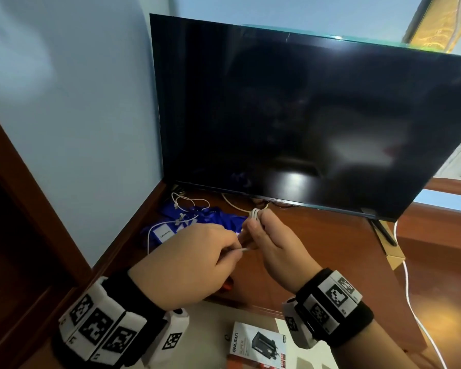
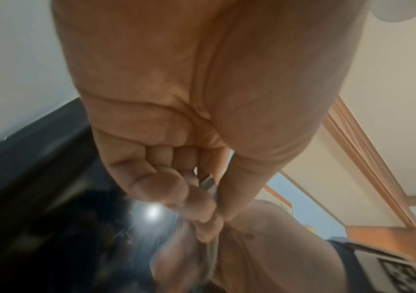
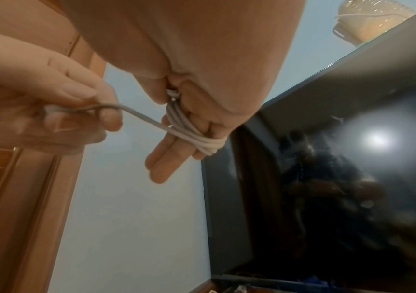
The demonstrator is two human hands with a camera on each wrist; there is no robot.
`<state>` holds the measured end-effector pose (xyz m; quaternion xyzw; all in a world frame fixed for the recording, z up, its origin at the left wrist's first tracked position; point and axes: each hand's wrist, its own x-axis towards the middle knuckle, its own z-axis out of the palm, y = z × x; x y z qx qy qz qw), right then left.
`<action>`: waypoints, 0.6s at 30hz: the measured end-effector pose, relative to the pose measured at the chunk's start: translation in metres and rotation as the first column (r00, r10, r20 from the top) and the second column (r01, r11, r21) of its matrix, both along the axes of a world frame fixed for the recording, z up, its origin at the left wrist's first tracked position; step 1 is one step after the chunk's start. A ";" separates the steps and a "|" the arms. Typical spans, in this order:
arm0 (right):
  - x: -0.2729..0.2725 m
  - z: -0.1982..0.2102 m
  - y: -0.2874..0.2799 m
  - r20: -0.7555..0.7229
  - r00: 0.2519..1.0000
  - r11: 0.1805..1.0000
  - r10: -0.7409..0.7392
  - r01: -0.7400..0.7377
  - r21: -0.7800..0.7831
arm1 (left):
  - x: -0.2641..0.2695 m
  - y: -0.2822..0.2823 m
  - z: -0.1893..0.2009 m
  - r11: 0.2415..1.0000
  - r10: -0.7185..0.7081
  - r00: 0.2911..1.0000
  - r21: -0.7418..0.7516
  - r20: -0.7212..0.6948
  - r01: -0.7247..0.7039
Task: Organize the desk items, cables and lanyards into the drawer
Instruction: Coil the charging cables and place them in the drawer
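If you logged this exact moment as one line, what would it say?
step: coiling white cable | right hand: cable wound round fingers | left hand: pinches free end | blue lanyards: on desk

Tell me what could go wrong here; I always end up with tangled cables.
The white cable is coiled around the right hand's fingers; sliding it off may loosen the loops. The left hand pinches only the free end, which could slip and unwind.
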<state>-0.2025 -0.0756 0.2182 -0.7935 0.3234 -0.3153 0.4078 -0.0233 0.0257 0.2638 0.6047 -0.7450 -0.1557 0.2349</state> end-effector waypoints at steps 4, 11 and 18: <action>-0.003 -0.004 0.007 0.003 0.999 0.990 0.051 -0.051 0.130 | 0.012 -0.006 -0.001 0.998 -0.001 0.996 -0.060 0.093 0.006; -0.007 0.011 0.016 0.040 0.995 0.941 0.092 -0.100 0.323 | 0.026 -0.015 -0.005 0.999 -0.028 0.996 -0.049 -0.088 0.023; -0.004 0.014 0.018 0.276 0.952 0.824 0.134 -0.262 0.502 | 0.023 -0.019 -0.022 1.000 0.019 0.896 0.019 -0.443 -0.012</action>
